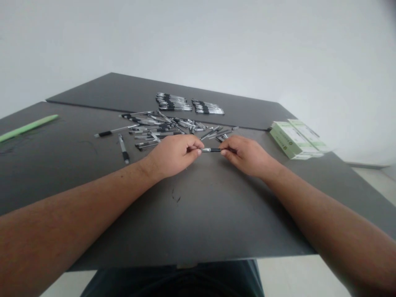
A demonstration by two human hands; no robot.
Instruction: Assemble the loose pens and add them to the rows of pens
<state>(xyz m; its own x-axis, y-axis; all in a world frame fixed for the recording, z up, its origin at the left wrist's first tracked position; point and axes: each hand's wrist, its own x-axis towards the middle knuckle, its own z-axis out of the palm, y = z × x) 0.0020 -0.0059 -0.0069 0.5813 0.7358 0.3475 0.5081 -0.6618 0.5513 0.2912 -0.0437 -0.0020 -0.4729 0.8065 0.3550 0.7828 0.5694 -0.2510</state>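
Observation:
Between my two hands a pen [211, 150] with a clear barrel and black grip lies level, just above the dark table. My left hand [177, 153] pinches its left end between thumb and fingers. At the black end, the fingertips of my right hand [244, 153] are closed on it too. Both ends of the pen are hidden by fingers. Right behind my hands spreads a loose heap of pens and pen parts [161, 128], pointing in different directions. A single pen [123, 148] lies apart, left of my left hand.
Two neat rows of pens, a left row [173, 102] and a right row [208, 107], lie farther back. Green-and-white boxes [297, 139] stand at the right. A long green object [29, 128] lies at the far left. The grey table [192, 231] ends near my lap.

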